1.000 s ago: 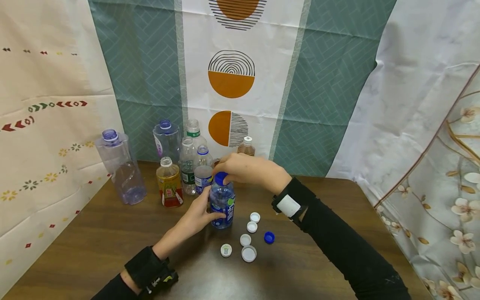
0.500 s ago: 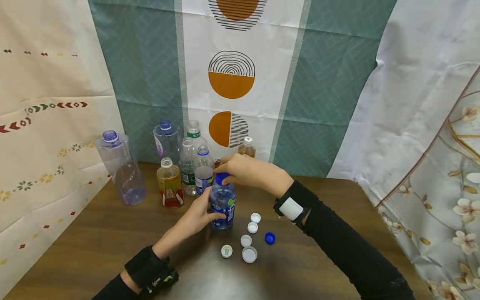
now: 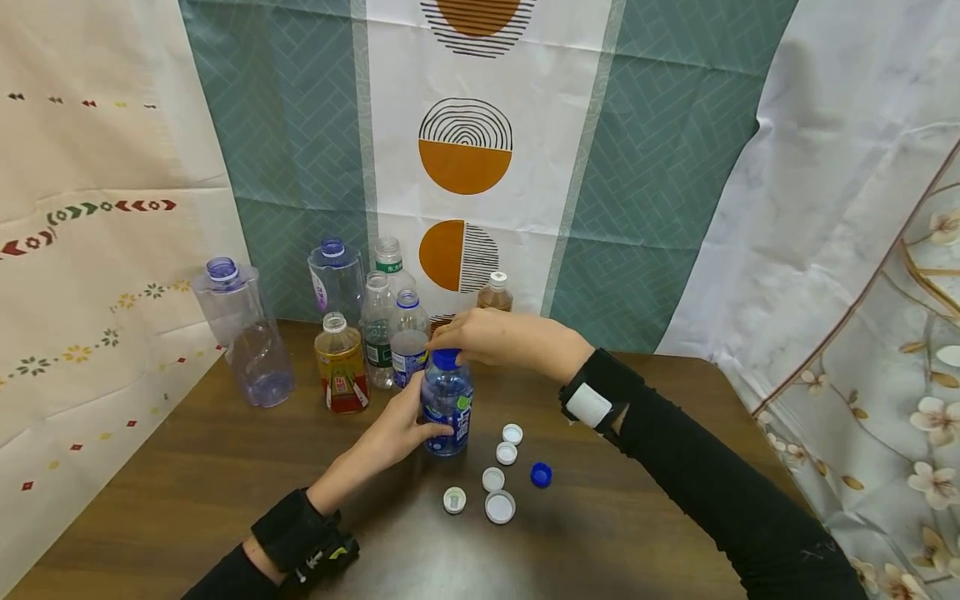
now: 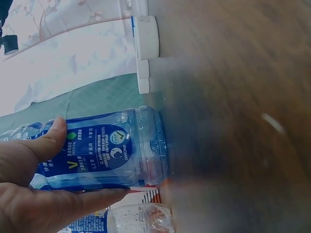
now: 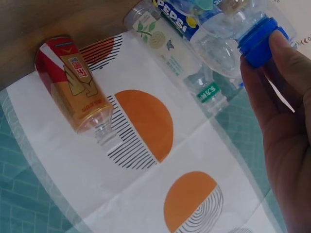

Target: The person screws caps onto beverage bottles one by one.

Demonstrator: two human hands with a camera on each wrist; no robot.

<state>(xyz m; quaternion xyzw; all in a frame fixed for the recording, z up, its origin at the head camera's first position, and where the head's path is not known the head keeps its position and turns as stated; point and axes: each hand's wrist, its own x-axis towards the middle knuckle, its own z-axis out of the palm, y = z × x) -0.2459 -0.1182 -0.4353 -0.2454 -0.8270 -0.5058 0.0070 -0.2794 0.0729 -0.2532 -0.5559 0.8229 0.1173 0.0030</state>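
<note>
A clear blue plastic bottle (image 3: 446, 408) with a dark blue label stands upright on the wooden table. My left hand (image 3: 393, 429) grips its body, thumb across the label; the left wrist view shows the same bottle (image 4: 97, 150) between thumb and fingers of the left hand (image 4: 34, 179). At the mouth, my right hand (image 3: 506, 340) pinches a blue cap (image 3: 446, 359) from above. In the right wrist view the thumb and fingertips of the right hand (image 5: 284, 92) hold the ridged side of this cap (image 5: 260, 41), which sits on the bottle neck.
Several white caps (image 3: 499, 507) and a loose blue cap (image 3: 541, 475) lie right of the bottle. Open bottles stand close on the left, including a tea bottle (image 3: 341, 371) and a tall clear bottle (image 3: 258, 358). A capped brown bottle (image 3: 495, 293) stands behind my right hand.
My right wrist and forearm have shifted slightly to the right, and the right fingers have changed their position around the cap. My left hand and the bottle stay in place.
</note>
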